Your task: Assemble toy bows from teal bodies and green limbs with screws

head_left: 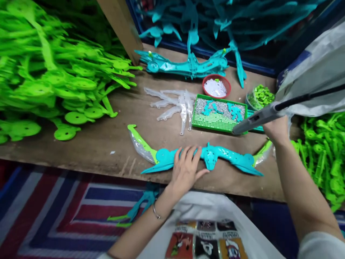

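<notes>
A toy bow with a turquoise body [226, 154] and lime-green tips lies across the bench's front, clear film-like plastic along its tips. My left hand [187, 165] rests flat over its left half, fingers stretched across the turquoise part and thumb out beside the central grip. At the right, my right hand [276, 130] is behind a grey pen-shaped power tool [256, 118] on a black cable. Its fingers are hidden, so whether it holds the tool cannot be seen. A green basket [212, 124] with small screws and turquoise pieces sits just beyond the bow.
Lime-green plastic parts [67, 82] are heaped at left, with another heap [323, 158] at right. Translucent blades [183, 109], a red basket [228, 82] of white pieces, a clear tub [250, 101] of green bits and stacked turquoise bow parts [178, 67] occupy the bench's back.
</notes>
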`<state>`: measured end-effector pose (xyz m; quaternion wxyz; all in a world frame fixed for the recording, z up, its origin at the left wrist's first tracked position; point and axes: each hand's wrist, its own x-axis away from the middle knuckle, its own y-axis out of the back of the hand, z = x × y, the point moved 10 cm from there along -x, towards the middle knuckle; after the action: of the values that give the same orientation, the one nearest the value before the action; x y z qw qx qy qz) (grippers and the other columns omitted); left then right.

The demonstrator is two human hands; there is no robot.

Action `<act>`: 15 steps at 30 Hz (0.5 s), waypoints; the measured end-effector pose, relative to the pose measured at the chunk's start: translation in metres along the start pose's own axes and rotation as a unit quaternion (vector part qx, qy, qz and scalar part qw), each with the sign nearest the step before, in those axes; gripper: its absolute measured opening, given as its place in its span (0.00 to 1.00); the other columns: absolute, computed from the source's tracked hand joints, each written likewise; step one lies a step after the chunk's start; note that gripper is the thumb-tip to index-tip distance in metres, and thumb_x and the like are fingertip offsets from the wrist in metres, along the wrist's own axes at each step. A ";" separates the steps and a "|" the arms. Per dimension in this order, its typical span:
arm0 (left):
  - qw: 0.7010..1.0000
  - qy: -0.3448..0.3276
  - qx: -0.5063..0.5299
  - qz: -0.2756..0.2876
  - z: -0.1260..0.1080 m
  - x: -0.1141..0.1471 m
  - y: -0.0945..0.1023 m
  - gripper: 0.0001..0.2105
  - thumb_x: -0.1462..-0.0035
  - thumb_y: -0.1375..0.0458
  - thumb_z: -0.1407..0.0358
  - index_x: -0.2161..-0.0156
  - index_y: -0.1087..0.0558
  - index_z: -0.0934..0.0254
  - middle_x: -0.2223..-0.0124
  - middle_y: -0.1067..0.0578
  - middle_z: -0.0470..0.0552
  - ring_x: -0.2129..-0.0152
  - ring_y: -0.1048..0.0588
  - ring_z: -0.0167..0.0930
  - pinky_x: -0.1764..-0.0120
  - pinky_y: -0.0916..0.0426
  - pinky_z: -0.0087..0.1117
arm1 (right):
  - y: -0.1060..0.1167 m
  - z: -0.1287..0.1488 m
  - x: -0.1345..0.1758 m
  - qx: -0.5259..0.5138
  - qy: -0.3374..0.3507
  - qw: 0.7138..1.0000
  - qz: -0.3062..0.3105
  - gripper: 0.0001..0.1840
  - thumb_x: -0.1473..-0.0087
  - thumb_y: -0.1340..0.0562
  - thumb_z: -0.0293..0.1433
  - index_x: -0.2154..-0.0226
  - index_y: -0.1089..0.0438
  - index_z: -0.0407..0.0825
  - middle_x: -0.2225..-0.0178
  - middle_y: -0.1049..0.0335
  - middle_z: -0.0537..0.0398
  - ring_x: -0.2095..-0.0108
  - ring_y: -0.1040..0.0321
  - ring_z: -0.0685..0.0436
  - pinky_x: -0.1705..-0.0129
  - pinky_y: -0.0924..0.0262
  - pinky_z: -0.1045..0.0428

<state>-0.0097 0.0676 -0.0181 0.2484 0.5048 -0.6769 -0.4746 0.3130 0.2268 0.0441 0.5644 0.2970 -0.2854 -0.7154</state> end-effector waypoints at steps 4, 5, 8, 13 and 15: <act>1.000 0.008 -0.017 0.010 -0.002 0.000 0.000 0.39 0.44 0.34 0.47 0.34 0.37 0.66 0.37 0.31 0.66 0.40 0.34 0.51 0.35 0.49 0.57 | 0.002 -0.005 0.083 -0.059 -0.003 0.997 0.051 0.12 0.46 0.36 0.34 0.61 0.19 0.49 0.65 0.21 0.49 0.66 0.24 0.42 0.60 0.31 0.47; 1.000 0.013 -0.023 0.011 -0.003 -0.001 0.000 0.40 0.45 0.34 0.46 0.34 0.37 0.66 0.37 0.31 0.66 0.41 0.34 0.52 0.36 0.49 0.57 | -0.006 0.003 0.100 -0.062 0.019 0.995 0.077 0.13 0.45 0.37 0.34 0.60 0.19 0.51 0.64 0.21 0.50 0.64 0.25 0.42 0.60 0.31 0.47; 0.999 0.022 -0.033 0.015 -0.005 -0.002 0.001 0.42 0.48 0.33 0.43 0.35 0.36 0.66 0.38 0.30 0.65 0.42 0.33 0.52 0.38 0.46 0.56 | -0.037 0.022 0.137 -0.036 0.045 0.987 0.148 0.15 0.42 0.40 0.33 0.60 0.18 0.52 0.66 0.23 0.51 0.64 0.27 0.43 0.60 0.34 0.48; 0.999 0.026 -0.035 0.009 -0.007 -0.002 0.000 0.41 0.47 0.35 0.42 0.36 0.34 0.66 0.40 0.28 0.65 0.44 0.32 0.51 0.38 0.46 0.56 | -0.057 0.004 0.146 -0.018 -0.071 0.988 0.137 0.11 0.51 0.38 0.32 0.67 0.21 0.47 0.72 0.23 0.54 0.72 0.30 0.46 0.70 0.40 0.52; 0.999 0.025 -0.032 0.009 -0.007 -0.002 0.000 0.40 0.46 0.35 0.42 0.36 0.34 0.66 0.40 0.28 0.65 0.44 0.32 0.51 0.38 0.47 0.56 | -0.061 -0.003 0.145 -0.014 -0.105 0.984 0.141 0.09 0.54 0.38 0.31 0.69 0.23 0.47 0.75 0.25 0.56 0.75 0.31 0.47 0.73 0.41 0.53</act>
<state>-0.0030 0.0663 -0.0148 0.2857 0.5024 -0.6591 -0.4811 0.2490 0.0967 -0.0185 0.6304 0.1692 -0.3718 -0.6601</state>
